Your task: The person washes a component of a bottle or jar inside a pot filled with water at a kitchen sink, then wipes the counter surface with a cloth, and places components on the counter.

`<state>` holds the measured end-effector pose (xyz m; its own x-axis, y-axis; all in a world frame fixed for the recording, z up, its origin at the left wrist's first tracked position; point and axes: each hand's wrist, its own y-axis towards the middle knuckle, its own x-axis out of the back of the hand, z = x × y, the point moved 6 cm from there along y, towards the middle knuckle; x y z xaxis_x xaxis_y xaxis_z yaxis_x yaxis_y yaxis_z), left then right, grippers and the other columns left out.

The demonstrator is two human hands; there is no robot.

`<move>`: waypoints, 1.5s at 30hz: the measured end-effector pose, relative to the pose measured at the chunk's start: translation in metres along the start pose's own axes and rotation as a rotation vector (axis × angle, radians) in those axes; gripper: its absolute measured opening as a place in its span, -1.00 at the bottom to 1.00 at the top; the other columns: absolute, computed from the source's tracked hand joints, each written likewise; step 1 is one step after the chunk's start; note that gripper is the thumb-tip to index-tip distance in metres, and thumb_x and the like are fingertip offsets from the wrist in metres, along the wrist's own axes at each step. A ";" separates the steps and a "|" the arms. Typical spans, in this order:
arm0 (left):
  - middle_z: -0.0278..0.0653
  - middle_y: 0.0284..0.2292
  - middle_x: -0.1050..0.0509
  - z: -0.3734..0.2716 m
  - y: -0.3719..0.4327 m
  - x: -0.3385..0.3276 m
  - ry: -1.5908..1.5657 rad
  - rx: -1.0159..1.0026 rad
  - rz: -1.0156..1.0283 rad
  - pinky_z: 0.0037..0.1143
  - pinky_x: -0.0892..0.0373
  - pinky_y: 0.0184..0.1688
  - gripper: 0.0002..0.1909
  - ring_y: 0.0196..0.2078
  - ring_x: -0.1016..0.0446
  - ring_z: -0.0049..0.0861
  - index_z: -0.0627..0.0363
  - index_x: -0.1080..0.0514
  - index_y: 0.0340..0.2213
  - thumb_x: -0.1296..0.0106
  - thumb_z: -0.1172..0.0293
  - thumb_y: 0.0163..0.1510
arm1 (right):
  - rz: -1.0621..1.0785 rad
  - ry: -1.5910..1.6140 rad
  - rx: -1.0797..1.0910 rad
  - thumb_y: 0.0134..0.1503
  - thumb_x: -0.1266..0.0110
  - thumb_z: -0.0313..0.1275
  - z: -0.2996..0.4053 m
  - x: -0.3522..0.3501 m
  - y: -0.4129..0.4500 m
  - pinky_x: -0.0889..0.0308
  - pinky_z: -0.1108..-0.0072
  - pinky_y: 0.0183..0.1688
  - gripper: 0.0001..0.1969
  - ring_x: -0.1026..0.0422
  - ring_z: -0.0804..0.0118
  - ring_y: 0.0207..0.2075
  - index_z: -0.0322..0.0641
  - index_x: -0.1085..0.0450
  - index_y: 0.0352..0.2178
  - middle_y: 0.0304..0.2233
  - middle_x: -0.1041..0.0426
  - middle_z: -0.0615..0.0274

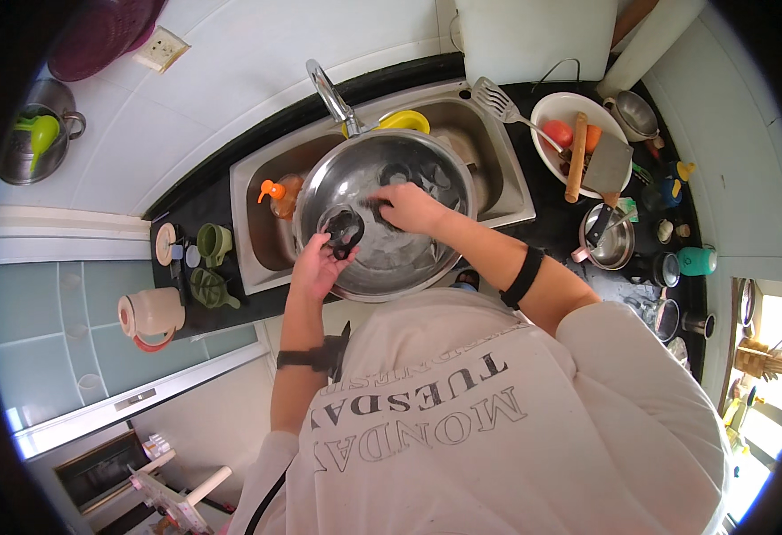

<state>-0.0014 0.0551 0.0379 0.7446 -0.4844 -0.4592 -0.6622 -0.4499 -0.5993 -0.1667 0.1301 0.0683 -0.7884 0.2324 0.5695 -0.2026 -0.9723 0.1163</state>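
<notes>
A large stainless steel basin (391,267) sits across the sink in front of me, with water and several clear or dark pieces in it. My left hand (317,266) grips a small black-rimmed, see-through container part (344,231) at the basin's left side. Over the middle of the basin is my right hand (412,206), its fingers bent down beside a blurred dark thing. Whether those fingers hold it I cannot tell. A round dark piece (396,174) lies behind the right hand, nearer the faucet (331,93).
In the double-bowl sink (252,261) stand an orange-pump bottle (284,197) and a yellow bowl (406,120). To the right are a white basin (551,110) with vegetables, a cleaver (606,164) and a slotted turner (498,100), and a steel pot (615,251). Green cups (214,244) stand left.
</notes>
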 end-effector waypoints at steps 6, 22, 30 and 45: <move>-0.10 -0.25 -0.40 0.005 0.005 0.000 -0.126 -0.024 -0.095 -0.33 -0.40 -0.23 -0.67 -0.24 -0.41 -0.29 0.23 -0.26 -0.13 0.14 0.41 0.04 | -0.092 -0.118 0.063 -0.14 0.00 -0.48 0.032 -0.026 -0.018 -0.35 0.35 -0.26 -0.70 -0.43 0.04 -0.32 -0.12 -0.42 -0.28 -0.38 -0.40 0.04; -0.25 -0.42 -0.41 -0.001 -0.006 -0.030 0.431 0.010 -0.020 -0.57 -0.37 -0.49 -0.57 -0.52 -0.40 -0.55 0.26 -0.24 -0.06 0.10 0.49 -0.02 | -0.013 -0.362 0.678 -0.19 -0.02 -0.43 0.062 -0.009 0.014 -0.36 0.55 -0.40 -0.97 -0.38 0.34 -0.30 -0.10 -0.38 -0.62 -0.46 -0.32 0.35; -0.34 -0.48 -0.37 -0.009 0.006 -0.043 0.461 -0.224 -0.037 -0.65 -0.30 -0.55 -0.54 -0.55 -0.31 -0.69 0.28 -0.27 -0.05 0.08 0.51 -0.05 | 0.049 -0.819 0.015 -0.14 -0.05 -0.40 0.054 -0.011 0.024 -0.37 0.55 -0.37 -0.87 -0.44 0.33 -0.34 -0.11 -0.46 -0.49 -0.42 -0.43 0.30; -0.04 -0.22 -0.42 -0.028 0.008 -0.016 1.355 -0.585 -0.317 -0.48 -0.32 -0.19 -0.35 -0.28 -0.42 -0.32 0.17 -0.26 -0.01 -0.03 0.41 -0.25 | 0.466 -0.661 -0.188 -0.16 -0.08 -0.50 -0.058 -0.036 0.016 -0.38 0.41 -0.30 -0.78 -0.46 0.11 -0.24 -0.23 -0.48 -0.38 -0.29 -0.47 0.09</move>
<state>-0.0212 0.0382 0.0593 0.4370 -0.4712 0.7661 -0.6757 -0.7342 -0.0661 -0.1753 0.1079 0.0021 -0.3239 -0.3120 0.8932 -0.0790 -0.9319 -0.3541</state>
